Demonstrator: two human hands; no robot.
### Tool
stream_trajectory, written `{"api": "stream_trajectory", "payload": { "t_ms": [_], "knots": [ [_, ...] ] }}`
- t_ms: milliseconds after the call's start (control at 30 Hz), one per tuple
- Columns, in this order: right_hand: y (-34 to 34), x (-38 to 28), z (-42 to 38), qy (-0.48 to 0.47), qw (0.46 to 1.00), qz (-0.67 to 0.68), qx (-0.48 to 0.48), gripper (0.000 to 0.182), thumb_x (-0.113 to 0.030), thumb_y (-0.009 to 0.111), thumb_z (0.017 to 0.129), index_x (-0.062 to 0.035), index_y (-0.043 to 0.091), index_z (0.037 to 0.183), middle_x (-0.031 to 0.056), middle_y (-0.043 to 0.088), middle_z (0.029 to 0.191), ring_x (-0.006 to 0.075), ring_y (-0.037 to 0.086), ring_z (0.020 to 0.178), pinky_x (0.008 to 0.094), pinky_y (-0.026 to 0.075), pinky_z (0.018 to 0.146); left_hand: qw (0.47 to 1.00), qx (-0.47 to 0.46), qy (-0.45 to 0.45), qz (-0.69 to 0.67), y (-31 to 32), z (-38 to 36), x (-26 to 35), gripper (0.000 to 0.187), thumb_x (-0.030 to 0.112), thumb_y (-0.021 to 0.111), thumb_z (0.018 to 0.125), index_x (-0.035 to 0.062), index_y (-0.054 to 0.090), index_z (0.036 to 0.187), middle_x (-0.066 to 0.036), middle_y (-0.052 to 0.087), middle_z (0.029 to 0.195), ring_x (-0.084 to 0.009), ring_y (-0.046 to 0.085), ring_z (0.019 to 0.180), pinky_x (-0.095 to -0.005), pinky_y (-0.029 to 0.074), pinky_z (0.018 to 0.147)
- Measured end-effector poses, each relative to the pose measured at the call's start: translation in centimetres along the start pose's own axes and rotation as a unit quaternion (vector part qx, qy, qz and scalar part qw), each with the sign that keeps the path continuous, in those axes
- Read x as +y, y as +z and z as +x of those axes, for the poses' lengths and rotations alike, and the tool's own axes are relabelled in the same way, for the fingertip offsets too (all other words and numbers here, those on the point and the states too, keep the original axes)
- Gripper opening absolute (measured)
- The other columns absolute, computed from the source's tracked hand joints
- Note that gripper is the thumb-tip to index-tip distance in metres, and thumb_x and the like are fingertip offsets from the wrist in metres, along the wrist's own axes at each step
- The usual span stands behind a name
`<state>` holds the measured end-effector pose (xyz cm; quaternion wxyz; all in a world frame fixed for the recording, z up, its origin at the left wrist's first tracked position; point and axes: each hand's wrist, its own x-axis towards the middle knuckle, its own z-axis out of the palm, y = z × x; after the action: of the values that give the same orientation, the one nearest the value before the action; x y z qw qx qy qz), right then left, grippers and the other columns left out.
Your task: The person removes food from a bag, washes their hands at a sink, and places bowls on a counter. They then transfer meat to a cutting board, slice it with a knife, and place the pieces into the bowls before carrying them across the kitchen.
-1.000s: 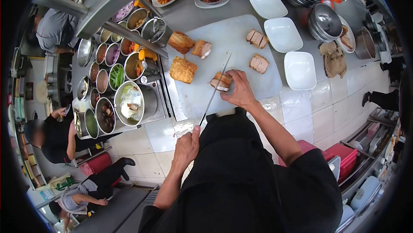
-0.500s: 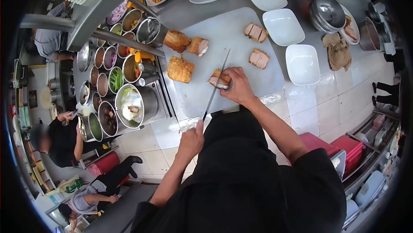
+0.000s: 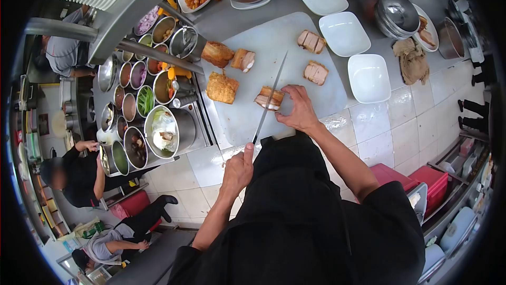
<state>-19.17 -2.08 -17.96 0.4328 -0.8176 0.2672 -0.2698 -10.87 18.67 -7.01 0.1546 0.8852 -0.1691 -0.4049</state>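
Observation:
My left hand [image 3: 238,172] is wrapped round the handle of a long knife [image 3: 274,82]. The blade lies across a piece of crispy pork belly [image 3: 268,98] on the white cutting board [image 3: 263,37]. At the right end of that piece is my right hand [image 3: 300,108], thumb and fingers spread apart; contact is hard to make out. Farther right on the board sit two sliced pork portions, one upper [image 3: 311,41] and one lower [image 3: 316,72]. Larger pork chunks, including a golden-skinned chunk [image 3: 221,88] and a cut piece [image 3: 243,60], rest on the left.
Three white dishes stand beside the board, the nearest dish [image 3: 369,78] at right. Steel bowls [image 3: 398,13] and a brown cloth [image 3: 411,61] lie beyond. Left are several ingredient containers [image 3: 145,100] and a metal rail [image 3: 158,53]. A person [image 3: 79,172] works at lower left.
My right hand has shifted slightly right, its fingers spreading from the pork piece. The knife has slid a little forward and right across it. A bowl at the top has moved and is blurred.

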Motion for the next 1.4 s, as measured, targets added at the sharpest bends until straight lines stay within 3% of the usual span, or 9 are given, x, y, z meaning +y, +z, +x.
{"api": "stream_trajectory", "payload": {
  "t_ms": [333, 433, 633, 767, 833, 967, 1067, 1233, 1400],
  "knots": [
    [0.5, -0.1, 0.5, -0.01, 1.0, 0.004, 0.013, 0.05, -0.012, 0.074, 0.056, -0.0009, 0.058, 0.102, 0.0146, 0.059, 0.104, 0.0334, 0.052, 0.101, 0.0396, 0.046, 0.09, 0.999, -0.008, -0.019, 0.029, -0.6, -2.6, -1.2, 0.075, 0.055, 0.03, 0.097, -0.011, 0.063, 0.081, -0.039, 0.059, 0.084, -0.0532, 0.057, 0.09, -0.0531, 0.043, 0.083],
    [0.5, 0.0, 0.5, -0.017, 1.0, 0.008, 0.019, 0.047, -0.011, 0.073, 0.055, -0.0002, 0.058, 0.098, 0.0149, 0.06, 0.101, 0.0338, 0.052, 0.099, 0.0399, 0.046, 0.089, 0.994, -0.035, -0.065, 0.081, -1.4, -4.0, -1.4, 0.076, 0.054, 0.028, 0.098, -0.0121, 0.063, 0.081, -0.039, 0.058, 0.084, -0.0537, 0.057, 0.092, -0.0531, 0.043, 0.084],
    [0.9, 0.2, 0.5, -0.009, 1.0, 0.0, 0.007, 0.046, -0.01, 0.073, 0.055, -0.0008, 0.059, 0.097, 0.0136, 0.061, 0.1, 0.0328, 0.054, 0.098, 0.0389, 0.047, 0.088, 0.997, -0.012, 0.02, 0.069, 0.7, 1.5, 1.1, 0.071, 0.047, 0.029, 0.099, -0.0114, 0.064, 0.081, -0.038, 0.06, 0.085, -0.0543, 0.057, 0.088, -0.0534, 0.044, 0.086],
    [0.8, -0.3, 0.5, -0.017, 1.0, -0.008, 0.022, 0.043, -0.01, 0.074, 0.056, 0.0, 0.058, 0.094, 0.0141, 0.061, 0.096, 0.0328, 0.054, 0.094, 0.0391, 0.048, 0.085, 0.994, -0.015, 0.067, 0.091, -0.4, -0.7, 0.1, 0.068, 0.045, 0.028, 0.1, -0.0099, 0.065, 0.083, -0.037, 0.061, 0.088, -0.0541, 0.057, 0.088, -0.0534, 0.044, 0.086],
    [0.8, 0.0, 0.5, -0.009, 1.0, -0.002, 0.024, 0.043, -0.01, 0.073, 0.056, 0.0001, 0.058, 0.095, 0.0148, 0.061, 0.096, 0.0333, 0.054, 0.093, 0.0393, 0.048, 0.085, 0.996, -0.033, -0.009, 0.088, -0.6, -2.1, -2.9, 0.066, 0.043, 0.027, 0.1, -0.0098, 0.064, 0.084, -0.036, 0.061, 0.09, -0.0538, 0.057, 0.088, -0.0538, 0.044, 0.084],
    [1.3, 0.5, 0.3, -0.021, 1.0, 0.001, 0.019, 0.045, -0.009, 0.073, 0.054, -0.0016, 0.058, 0.096, 0.0133, 0.061, 0.098, 0.033, 0.054, 0.095, 0.0394, 0.047, 0.086, 0.995, -0.032, 0.052, 0.081, 1.4, 1.7, 0.2, 0.076, 0.051, 0.024, 0.099, -0.012, 0.064, 0.085, -0.038, 0.06, 0.089, -0.0539, 0.056, 0.092, -0.0535, 0.044, 0.085],
    [1.2, 0.4, 0.5, -0.025, 1.0, -0.004, 0.007, 0.045, -0.01, 0.073, 0.054, -0.0017, 0.057, 0.096, 0.0131, 0.061, 0.098, 0.0332, 0.054, 0.096, 0.0401, 0.047, 0.086, 0.999, -0.033, 0.015, 0.021, 2.5, 5.4, 2.3, 0.08, 0.055, 0.022, 0.098, -0.0121, 0.064, 0.083, -0.038, 0.059, 0.087, -0.0543, 0.056, 0.093, -0.0531, 0.043, 0.087],
    [1.1, 0.1, 0.2, -0.026, 1.0, -0.016, 0.01, 0.051, -0.011, 0.075, 0.055, -0.0008, 0.055, 0.101, 0.0154, 0.057, 0.102, 0.0343, 0.051, 0.098, 0.0403, 0.046, 0.088, 0.999, -0.016, 0.044, 0.021, 1.3, 3.7, 1.4, 0.081, 0.058, 0.025, 0.097, -0.0115, 0.062, 0.079, -0.037, 0.06, 0.083, -0.0521, 0.058, 0.09, -0.0515, 0.044, 0.082],
    [1.1, -0.8, 0.4, -0.041, 0.998, -0.019, 0.04, 0.058, -0.014, 0.076, 0.055, -0.0016, 0.054, 0.107, 0.0166, 0.054, 0.109, 0.0346, 0.049, 0.103, 0.0405, 0.043, 0.092, 0.999, 0.028, 0.011, -0.018, -1.1, 1.3, -0.2, 0.081, 0.06, 0.026, 0.096, -0.0104, 0.058, 0.072, -0.032, 0.058, 0.072, -0.0478, 0.058, 0.076, -0.0496, 0.044, 0.075]
  ]
}}
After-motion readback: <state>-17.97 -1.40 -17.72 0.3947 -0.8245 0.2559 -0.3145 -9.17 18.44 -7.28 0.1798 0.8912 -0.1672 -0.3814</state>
